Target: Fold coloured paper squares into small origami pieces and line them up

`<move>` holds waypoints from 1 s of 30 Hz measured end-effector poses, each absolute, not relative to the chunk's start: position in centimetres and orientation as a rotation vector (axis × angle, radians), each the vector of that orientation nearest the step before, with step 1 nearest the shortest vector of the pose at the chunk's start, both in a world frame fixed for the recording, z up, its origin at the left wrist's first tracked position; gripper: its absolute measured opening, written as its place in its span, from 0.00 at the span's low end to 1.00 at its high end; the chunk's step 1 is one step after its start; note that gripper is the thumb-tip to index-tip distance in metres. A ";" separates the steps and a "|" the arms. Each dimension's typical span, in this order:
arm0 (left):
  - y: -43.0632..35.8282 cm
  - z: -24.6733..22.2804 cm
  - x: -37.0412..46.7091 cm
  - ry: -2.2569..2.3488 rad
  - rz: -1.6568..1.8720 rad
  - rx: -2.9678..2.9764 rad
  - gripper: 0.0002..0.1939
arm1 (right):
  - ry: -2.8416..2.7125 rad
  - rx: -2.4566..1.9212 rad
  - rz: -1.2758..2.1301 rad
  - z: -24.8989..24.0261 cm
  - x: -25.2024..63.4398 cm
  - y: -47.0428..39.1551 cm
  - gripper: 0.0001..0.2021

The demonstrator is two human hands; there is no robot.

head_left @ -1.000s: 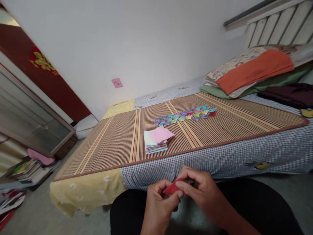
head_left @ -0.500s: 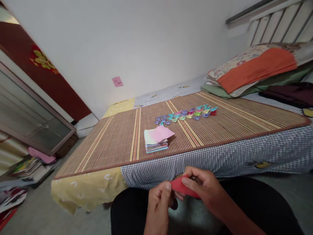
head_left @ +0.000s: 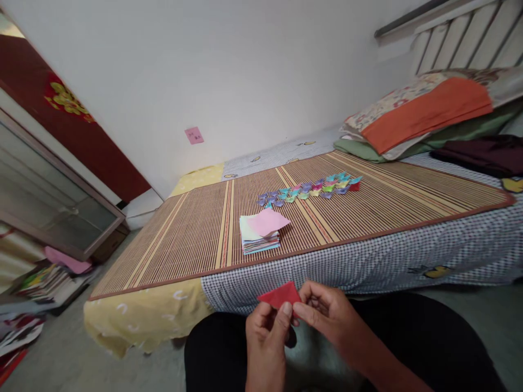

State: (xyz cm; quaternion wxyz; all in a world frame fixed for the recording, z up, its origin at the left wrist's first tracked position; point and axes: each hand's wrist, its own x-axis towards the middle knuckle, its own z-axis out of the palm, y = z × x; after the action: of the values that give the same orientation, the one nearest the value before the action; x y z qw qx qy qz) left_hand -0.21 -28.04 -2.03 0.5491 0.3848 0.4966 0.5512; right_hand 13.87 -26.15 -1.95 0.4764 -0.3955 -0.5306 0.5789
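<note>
A small red folded paper (head_left: 281, 295) is held up in front of the bed's edge, above my lap. My left hand (head_left: 267, 337) pinches its lower edge between thumb and fingers. On the paper's right corner, the thumb and fingers of my right hand (head_left: 327, 313) are closed. Beyond them, a stack of paper squares (head_left: 260, 243) lies on the striped mat, topped by a skewed pink sheet (head_left: 268, 222). Behind the stack, several small folded paper pieces (head_left: 316, 188) in many colours stand in rows.
The striped mat (head_left: 192, 234) covers much of the bed. Folded bedding with an orange panel (head_left: 429, 117) is piled at the back right, beside dark cloth (head_left: 482, 155). A glass-door cabinet (head_left: 53, 185) and stacked papers (head_left: 49, 283) are at the left.
The red paper has been turned and shifted left, with a pointed corner now toward the left. My right hand has moved left, closer to my left hand.
</note>
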 end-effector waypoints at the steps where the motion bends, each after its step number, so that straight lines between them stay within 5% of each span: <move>1: -28.0 -1.9 -0.3 1.174 1.309 0.879 0.20 | -1.341 -0.994 1.371 -2.0 13.9 -26.3 0.15; 11: -27.1 -2.0 -0.9 1.093 1.321 0.752 0.20 | -1.451 -1.006 1.438 -1.6 14.6 -26.4 0.15; 30: -28.4 -0.7 -0.2 1.083 1.301 1.140 0.17 | -0.728 -0.802 1.672 -2.0 12.6 -25.1 0.24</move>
State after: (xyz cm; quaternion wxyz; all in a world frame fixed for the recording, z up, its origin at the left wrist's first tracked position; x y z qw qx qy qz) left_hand -0.22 -28.43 -0.74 0.5231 0.4760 0.4521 0.5435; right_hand 12.62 -25.15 -1.98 0.5438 -0.3378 -0.3067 0.7044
